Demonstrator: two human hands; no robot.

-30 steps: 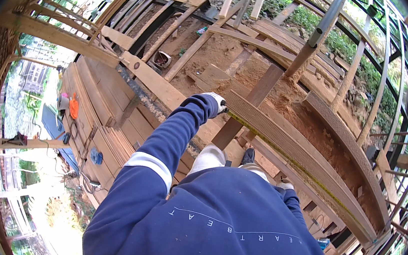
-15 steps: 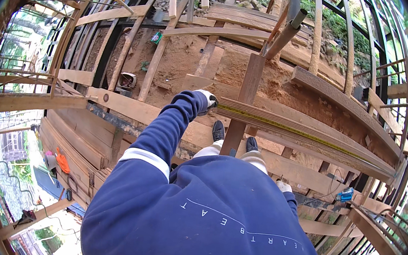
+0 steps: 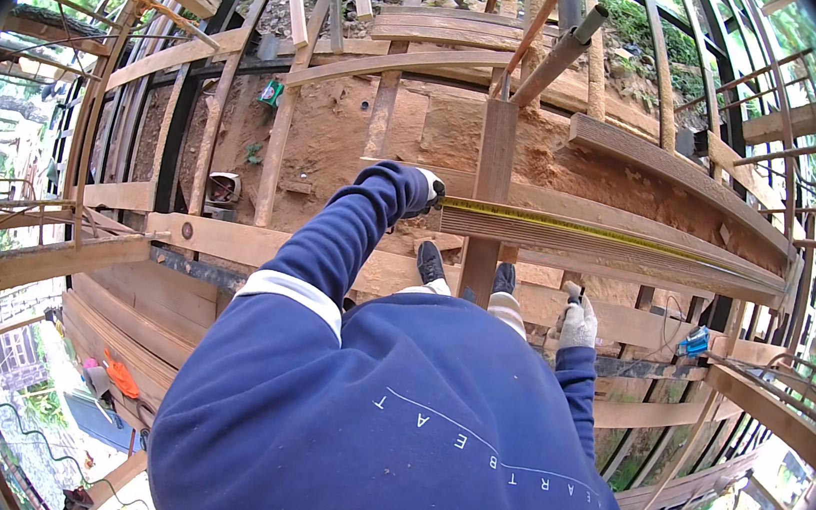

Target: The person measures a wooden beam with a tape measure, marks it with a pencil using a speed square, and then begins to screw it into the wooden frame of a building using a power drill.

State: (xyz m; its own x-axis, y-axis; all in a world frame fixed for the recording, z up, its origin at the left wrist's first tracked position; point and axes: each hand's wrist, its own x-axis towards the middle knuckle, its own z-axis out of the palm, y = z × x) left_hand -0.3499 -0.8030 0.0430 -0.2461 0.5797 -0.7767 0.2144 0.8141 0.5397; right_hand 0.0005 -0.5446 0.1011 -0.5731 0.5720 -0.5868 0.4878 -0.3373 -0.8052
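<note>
My left hand (image 3: 427,193), in a pale glove with dark fingers, is closed at the left end of a long grooved board (image 3: 531,233). It grips a tape measure, whose yellow blade (image 3: 572,224) runs out to the right along the board's far edge. The tape's case is mostly hidden in my fingers. Lower right of the board, my gloved right hand (image 3: 577,325) is closed around a small, dark, slim thing (image 3: 574,292), too small to name surely. A narrower upright timber (image 3: 479,273) passes beneath the board, between my shoes.
A dark metal pipe (image 3: 555,70) rises beyond the board. A thick brown beam (image 3: 678,180) lies to the far right. A blue tool (image 3: 693,342) sits at the right on the timber frame. Planks (image 3: 129,319) are stacked at the left. Reddish soil (image 3: 341,137) shows between the beams.
My right hand has come up and forward from beside my body, bringing the small dark thing into sight. My left hand stays at the board's end, while the whole view has shifted slightly.
</note>
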